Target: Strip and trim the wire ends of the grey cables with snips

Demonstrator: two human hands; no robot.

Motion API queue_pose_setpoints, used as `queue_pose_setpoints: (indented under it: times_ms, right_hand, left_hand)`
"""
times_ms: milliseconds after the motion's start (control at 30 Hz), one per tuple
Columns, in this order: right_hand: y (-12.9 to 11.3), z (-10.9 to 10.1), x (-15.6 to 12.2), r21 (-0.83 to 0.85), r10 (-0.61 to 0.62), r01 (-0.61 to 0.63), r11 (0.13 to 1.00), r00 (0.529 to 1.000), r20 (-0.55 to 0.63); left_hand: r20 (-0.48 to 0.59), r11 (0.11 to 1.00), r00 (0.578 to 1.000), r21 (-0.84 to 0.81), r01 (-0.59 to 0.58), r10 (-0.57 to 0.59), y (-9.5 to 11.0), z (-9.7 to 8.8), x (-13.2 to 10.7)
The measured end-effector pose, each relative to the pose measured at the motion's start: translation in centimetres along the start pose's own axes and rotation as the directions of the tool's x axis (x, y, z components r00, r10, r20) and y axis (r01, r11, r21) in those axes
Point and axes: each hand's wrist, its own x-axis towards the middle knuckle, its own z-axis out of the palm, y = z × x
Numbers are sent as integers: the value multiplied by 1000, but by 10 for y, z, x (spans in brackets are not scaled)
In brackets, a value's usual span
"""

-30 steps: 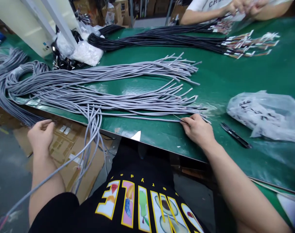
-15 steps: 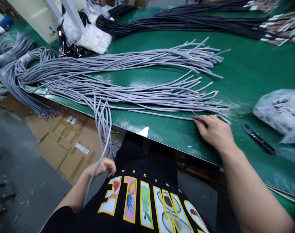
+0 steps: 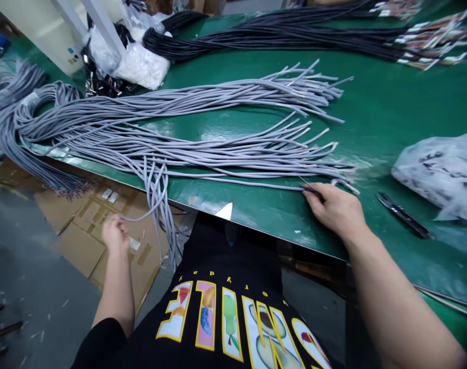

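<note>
Beyond the table's front edge, at the left, my left hand (image 3: 116,233) is closed on a grey cable (image 3: 141,216). That cable runs right into a bunch of grey cables (image 3: 156,187) hanging over the edge. Resting on the green table, my right hand (image 3: 335,207) is closed on a thin pointed metal tool (image 3: 305,182), its tip pointing left. The end of a single grey cable (image 3: 256,184) meets the fingertips of this hand; whether they grip it I cannot tell. Just behind lies a spread bundle of grey cables (image 3: 237,152), ends to the right.
A second grey bundle (image 3: 218,96) lies farther back, with black cable bundles (image 3: 295,38) behind it. Thread snips (image 3: 404,215) and a clear plastic bag (image 3: 441,174) are at the right. Flattened cardboard (image 3: 83,241) covers the floor at left.
My left hand has moved left and up, away from my shirt, with the cable now drawn out from the hanging bunch. My right hand stays at the same cable end.
</note>
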Motion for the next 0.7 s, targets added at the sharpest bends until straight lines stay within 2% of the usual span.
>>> queue_pose_setpoints:
  times_ms: [33, 67, 100, 133, 167, 200, 233, 267, 300, 333, 400, 433, 500, 600, 700]
  right_hand:
    - [0, 0, 0, -1, 4, -4, 1000, 1000, 4]
    - [-1, -1, 0, -4, 10, -10, 1000, 1000, 12]
    - [-2, -1, 0, -9, 16, -16, 1000, 1000, 20]
    - [-3, -2, 0, -12, 20, -20, 1000, 999, 25]
    - [-5, -3, 0, -16, 22, -21, 1000, 999, 26]
    - [-6, -4, 0, -20, 22, -21, 1000, 999, 25]
    - [-8, -5, 0, -25, 23, -22, 999, 1000, 22]
    - [-10, -6, -1, -31, 24, -23, 999, 1000, 19]
    - [-11, -7, -2, -40, 26, -26, 999, 1000, 15]
    - [-13, -7, -3, -49, 29, -28, 998, 1000, 12]
    - [-14, -7, -4, -66, 28, -27, 997, 1000, 8]
    - [-15, -7, -5, -72, 27, -27, 997, 1000, 8]
    - [-15, -7, -6, -73, 30, -29, 997, 999, 13]
    - [-16, -9, -7, -57, 44, -43, 997, 999, 24]
    - [-18, -14, -7, -46, 60, -58, 997, 997, 44]
  left_hand:
    - [-48, 994, 993, -3, -112, 112, 19, 3, 0]
    - [-97, 958, 954, 16, -285, 285, 38, 11, -2]
    - [-82, 805, 805, 160, -571, 588, 55, 24, -7]
    - [72, 580, 620, 283, -764, 781, 68, 41, -13]
    - [297, 367, 468, 337, -867, 832, 77, 63, -20]
    - [514, 177, 332, 328, -928, 791, 82, 88, -29]
    - [698, 6, 223, 299, -954, 680, 82, 115, -38]
    - [845, -143, 146, 252, -957, 515, 79, 142, -46]
    - [923, -262, 102, 209, -942, 372, 74, 168, -54]
    - [964, -360, 83, 174, -917, 254, 68, 190, -61]
    - [989, -497, 95, 137, -857, 109, 56, 223, -70]
    - [991, -536, 110, 131, -834, 72, 53, 234, -73]
    - [989, -555, 144, 136, -821, 30, 51, 248, -73]
    - [982, -454, 185, 143, -879, -48, 62, 258, -71]
    - [960, -234, 241, 204, -951, -142, 87, 265, -73]
